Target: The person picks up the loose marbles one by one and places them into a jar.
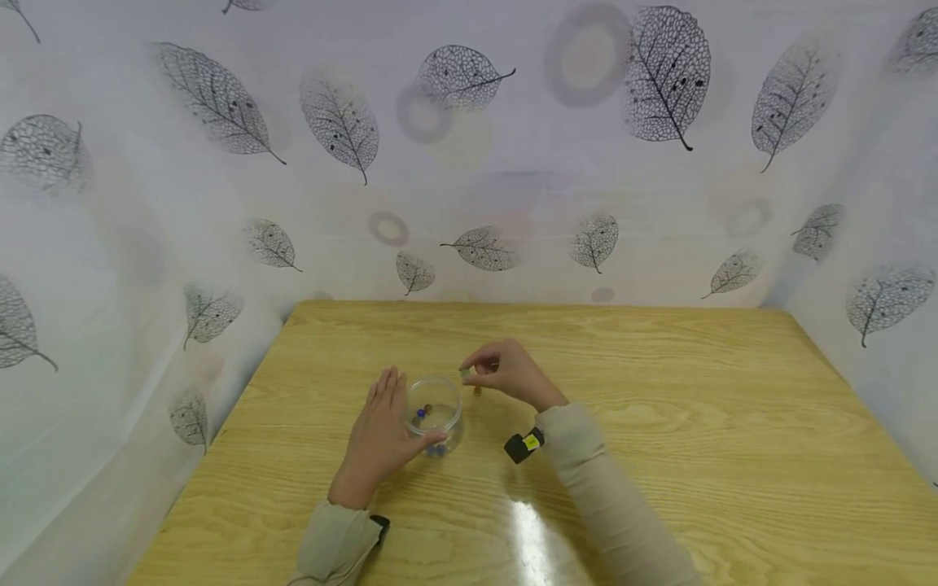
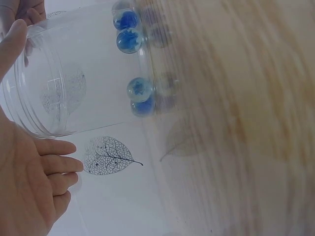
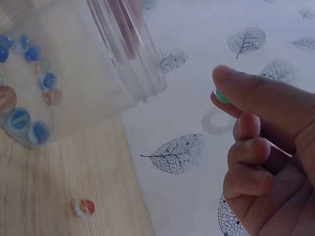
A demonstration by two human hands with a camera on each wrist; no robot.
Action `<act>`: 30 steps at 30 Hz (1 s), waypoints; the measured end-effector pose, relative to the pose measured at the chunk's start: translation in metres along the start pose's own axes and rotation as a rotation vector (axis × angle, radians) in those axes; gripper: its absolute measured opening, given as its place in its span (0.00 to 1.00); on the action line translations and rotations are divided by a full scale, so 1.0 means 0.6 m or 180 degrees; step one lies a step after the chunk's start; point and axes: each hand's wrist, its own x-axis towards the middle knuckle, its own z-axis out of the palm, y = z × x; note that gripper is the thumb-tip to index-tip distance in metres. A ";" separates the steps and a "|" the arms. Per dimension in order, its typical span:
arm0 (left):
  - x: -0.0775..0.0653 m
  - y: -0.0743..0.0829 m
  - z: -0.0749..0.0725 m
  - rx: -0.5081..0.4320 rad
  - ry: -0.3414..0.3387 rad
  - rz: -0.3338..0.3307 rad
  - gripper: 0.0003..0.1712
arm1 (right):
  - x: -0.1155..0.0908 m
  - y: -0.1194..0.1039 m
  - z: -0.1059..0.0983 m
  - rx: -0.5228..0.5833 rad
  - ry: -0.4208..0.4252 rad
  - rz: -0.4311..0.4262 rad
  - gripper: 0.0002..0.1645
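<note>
A clear round jar (image 1: 434, 419) stands upright on the table with several blue and reddish marbles (image 2: 129, 40) on its bottom. My left hand (image 1: 377, 435) rests against the jar's left side near the rim, fingers straight and thumb extended across the front. Between thumb and forefinger, my right hand (image 1: 506, 374) pinches a green glass marble (image 3: 222, 97) just right of the jar's rim. That hand's other fingers are curled in toward the palm. Below it, a red and white marble (image 3: 84, 207) lies on the table beside the jar.
The wooden table (image 1: 659, 407) meets a pale cloth backdrop (image 1: 528, 195) printed with leaves along its back and sides. A black wrist device with a yellow label (image 1: 524, 444) sits at the right sleeve, close over the tabletop.
</note>
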 end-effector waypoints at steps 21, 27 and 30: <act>0.000 0.002 0.000 0.0077 0.0090 0.0065 0.65 | 0.013 -0.006 0.040 0.0004 -0.0296 -0.0099 0.11; -0.001 0.001 0.000 0.0100 0.0061 0.0048 0.65 | 0.014 -0.009 0.040 -0.0071 -0.0331 -0.0140 0.12; 0.000 0.001 0.001 0.0112 0.0046 0.0043 0.65 | 0.013 -0.011 0.035 -0.0175 -0.0303 -0.0201 0.12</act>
